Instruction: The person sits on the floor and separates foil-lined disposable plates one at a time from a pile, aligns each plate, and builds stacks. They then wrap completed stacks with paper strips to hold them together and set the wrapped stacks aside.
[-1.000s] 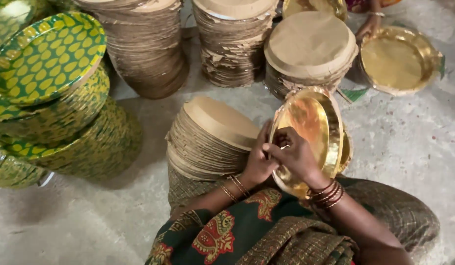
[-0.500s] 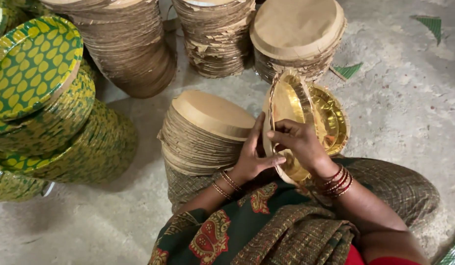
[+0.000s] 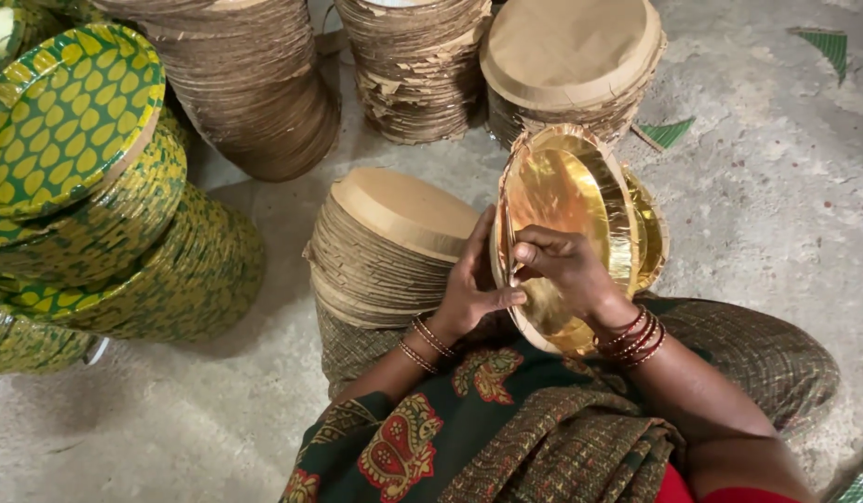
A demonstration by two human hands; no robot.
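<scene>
A thin stack of shiny gold paper plates (image 3: 580,200) stands tilted on edge over my lap, its gold face turned toward me. My left hand (image 3: 473,284) cups the stack's left rim from behind, thumb on the front. My right hand (image 3: 566,270) lies across the gold face, its fingertips pinching at the left rim beside my left thumb. Just left of the plates sits a leaning stack of plain brown paper plates (image 3: 389,237), brown side up, close to my left wrist.
Three tall brown plate stacks (image 3: 571,65) line the back. Green-and-yellow patterned plate stacks (image 3: 87,186) fill the left side. Green paper scraps (image 3: 669,132) lie on the grey concrete floor at the right.
The gold plates have tipped from facing up to standing more on edge. My view has shifted left; the gold plate and other person's hand at the upper right have left the picture.
</scene>
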